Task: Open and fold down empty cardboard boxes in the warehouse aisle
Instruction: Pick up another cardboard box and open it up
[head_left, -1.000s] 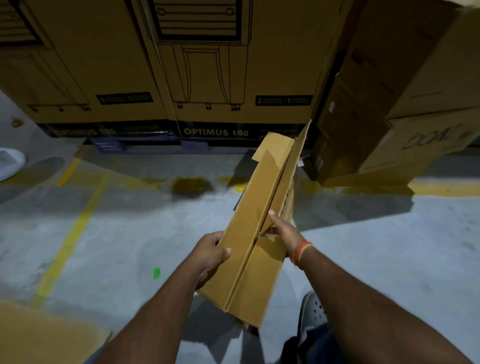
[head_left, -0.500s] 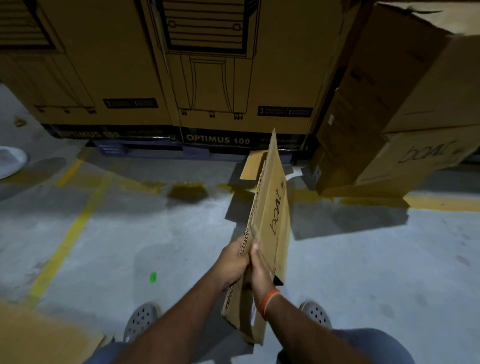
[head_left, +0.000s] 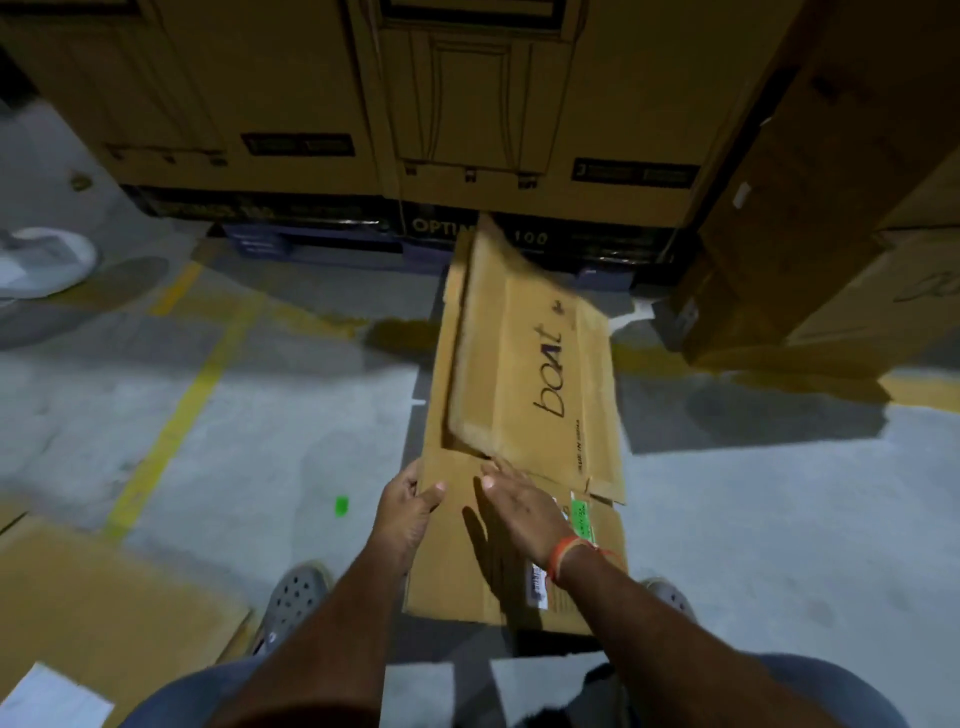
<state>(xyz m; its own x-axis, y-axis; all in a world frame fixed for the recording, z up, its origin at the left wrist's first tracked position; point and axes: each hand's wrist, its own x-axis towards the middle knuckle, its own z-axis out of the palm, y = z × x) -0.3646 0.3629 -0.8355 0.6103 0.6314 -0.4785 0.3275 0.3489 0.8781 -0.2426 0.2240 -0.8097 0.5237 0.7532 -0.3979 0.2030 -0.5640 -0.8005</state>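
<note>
Cardboard box (head_left: 524, 415), marked "boat", is seen from the head camera collapsed almost flat and held out above the concrete floor (head_left: 260, 441), where half a second earlier it was turned edge-on. Its near left edge is gripped by the left hand (head_left: 408, 506) (thumb on top), while the right hand (head_left: 524, 512) is laid on it with straight fingers. This box is judged nearly folded down.

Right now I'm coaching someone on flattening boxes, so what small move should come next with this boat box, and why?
Probably press the lifted upper panel down. The boat box looks nearly flat, but the panel's left edge rides up. The left hand grips the left edge; the right hand lies flat on top and could slide forward.
</note>
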